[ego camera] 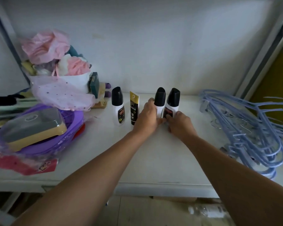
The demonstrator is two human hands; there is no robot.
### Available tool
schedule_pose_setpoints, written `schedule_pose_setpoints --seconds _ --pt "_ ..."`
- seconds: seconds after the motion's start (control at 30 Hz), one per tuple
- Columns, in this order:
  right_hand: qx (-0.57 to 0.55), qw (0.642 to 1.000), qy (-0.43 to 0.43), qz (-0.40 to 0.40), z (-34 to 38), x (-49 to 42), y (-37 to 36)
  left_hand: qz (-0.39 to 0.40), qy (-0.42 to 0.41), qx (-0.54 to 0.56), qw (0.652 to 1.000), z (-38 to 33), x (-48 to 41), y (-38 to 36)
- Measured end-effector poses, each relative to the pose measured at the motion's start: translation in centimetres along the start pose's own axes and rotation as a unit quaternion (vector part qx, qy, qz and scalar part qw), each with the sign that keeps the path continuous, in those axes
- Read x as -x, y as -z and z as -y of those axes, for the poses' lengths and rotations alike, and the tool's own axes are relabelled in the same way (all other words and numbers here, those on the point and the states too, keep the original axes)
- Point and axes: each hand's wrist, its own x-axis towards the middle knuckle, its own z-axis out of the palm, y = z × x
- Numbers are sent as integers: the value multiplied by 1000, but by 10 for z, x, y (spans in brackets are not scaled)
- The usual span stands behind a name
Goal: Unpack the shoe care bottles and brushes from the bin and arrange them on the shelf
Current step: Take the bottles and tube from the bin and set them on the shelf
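Head view: four items stand upright in a row on the shelf (153,152), long axes vertical. The inner bottle (160,97) is gripped low by the left hand (147,116) and the outer bottle (173,98) is pinched at its base by the right hand (180,123), the hands touching. The tube (134,110) and far bottle (118,103) stand free just leftward, nearer the left hand; any spacing is judged to run sideways.

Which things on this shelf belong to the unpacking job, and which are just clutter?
Job: left bottle, gold tube, middle bottle in left hand, right bottle in right hand.
Lying about: blue hangers, purple basin, lidded soap box, pink cloths.
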Motion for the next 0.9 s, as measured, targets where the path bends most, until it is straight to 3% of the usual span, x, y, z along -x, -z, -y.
schedule_pose_setpoints --seconds 0.33,0.63,0.9 --pt "-34 999 -32 22 1 43 18 63 57 -71 994 -5 58 27" --pt "-49 997 51 5 22 140 24 68 40 -71 994 -15 148 95" --pt "-122 981 149 23 30 263 -37 89 -1 -37 995 -17 263 87"
